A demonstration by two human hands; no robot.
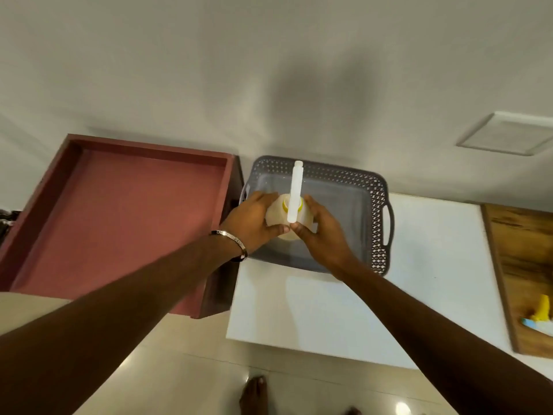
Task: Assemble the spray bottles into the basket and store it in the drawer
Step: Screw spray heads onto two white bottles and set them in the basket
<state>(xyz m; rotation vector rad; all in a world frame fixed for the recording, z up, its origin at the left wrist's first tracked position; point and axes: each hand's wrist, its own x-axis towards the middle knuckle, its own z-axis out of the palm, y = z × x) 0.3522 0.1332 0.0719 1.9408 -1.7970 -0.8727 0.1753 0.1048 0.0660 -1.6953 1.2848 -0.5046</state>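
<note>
A pale yellow spray bottle (pixel 276 212) with a white spray head (pixel 296 190) stands upright over the grey perforated basket (pixel 378 205) on the white table. My left hand (pixel 254 220) grips the bottle's left side, thumb in front. My right hand (pixel 321 232) holds its right side, the thumb tip at the rear end of the spray head. The bottle's lower part is hidden by my hands. To the left, the reddish drawer (pixel 119 217) is pulled out and open.
A wooden board (pixel 520 250) lies at the right, with a yellow and white object (pixel 540 319) on it near the frame edge. The white table (pixel 419 295) extends in front of the basket. My bare feet (pixel 254 393) show on the tiled floor below.
</note>
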